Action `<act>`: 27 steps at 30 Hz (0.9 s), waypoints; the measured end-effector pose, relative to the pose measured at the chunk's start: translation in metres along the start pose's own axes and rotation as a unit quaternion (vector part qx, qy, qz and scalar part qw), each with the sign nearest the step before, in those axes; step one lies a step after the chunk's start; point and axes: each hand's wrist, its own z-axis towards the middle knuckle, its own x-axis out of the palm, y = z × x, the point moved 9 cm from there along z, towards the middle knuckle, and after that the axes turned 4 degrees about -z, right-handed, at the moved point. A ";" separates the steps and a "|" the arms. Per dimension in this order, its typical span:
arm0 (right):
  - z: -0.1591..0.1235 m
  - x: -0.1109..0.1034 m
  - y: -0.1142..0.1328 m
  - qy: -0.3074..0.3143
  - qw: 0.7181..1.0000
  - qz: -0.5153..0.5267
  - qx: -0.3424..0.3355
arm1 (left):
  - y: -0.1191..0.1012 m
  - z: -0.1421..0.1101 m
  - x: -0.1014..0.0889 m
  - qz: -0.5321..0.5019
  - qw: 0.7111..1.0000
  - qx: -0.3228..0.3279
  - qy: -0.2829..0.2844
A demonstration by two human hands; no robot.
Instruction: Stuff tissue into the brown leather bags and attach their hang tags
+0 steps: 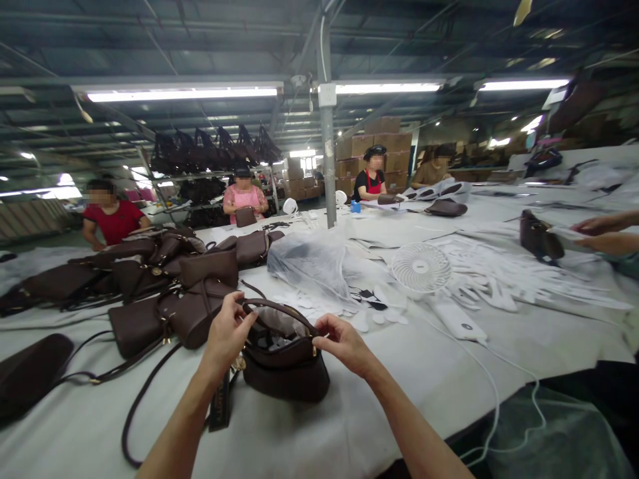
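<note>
A dark brown handbag sits upright on the white-covered table right in front of me, its top unzipped and gaping. Light lining and some pale stuffing show inside. My left hand pinches the bag's rim near the handle on its left side. On the other side, my right hand grips the rim by the zipper end, where a gold zipper pull hangs. From the bag's left side dangle a black tag and a gold charm. A long strap loops over the table to the left.
Brown handbags lie heaped at left. Ahead are a clear plastic bag, a white desk fan with a cable, and white cut-outs. A co-worker's hands hold another bag at right. Several people work across the table near a post.
</note>
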 end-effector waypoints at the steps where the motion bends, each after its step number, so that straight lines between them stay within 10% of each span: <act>1: -0.001 0.001 0.001 -0.001 1.000 0.008 -0.002 | -0.007 -0.007 -0.008 0.017 0.999 0.014 -0.026; 4: -0.004 0.004 0.000 -0.011 0.999 0.036 -0.003 | -0.049 -0.042 -0.024 0.057 0.985 0.124 -0.110; 9: -0.011 0.012 -0.001 -0.022 0.996 0.082 -0.019 | -0.116 -0.108 0.038 0.119 0.922 0.368 0.027; 14: -0.022 0.015 0.003 -0.030 0.995 0.093 -0.019 | -0.108 -0.114 0.071 0.175 0.918 0.353 0.034; 27: -0.043 0.023 -0.007 -0.095 0.981 0.166 -0.018 | -0.107 -0.117 0.058 0.142 0.921 0.363 0.005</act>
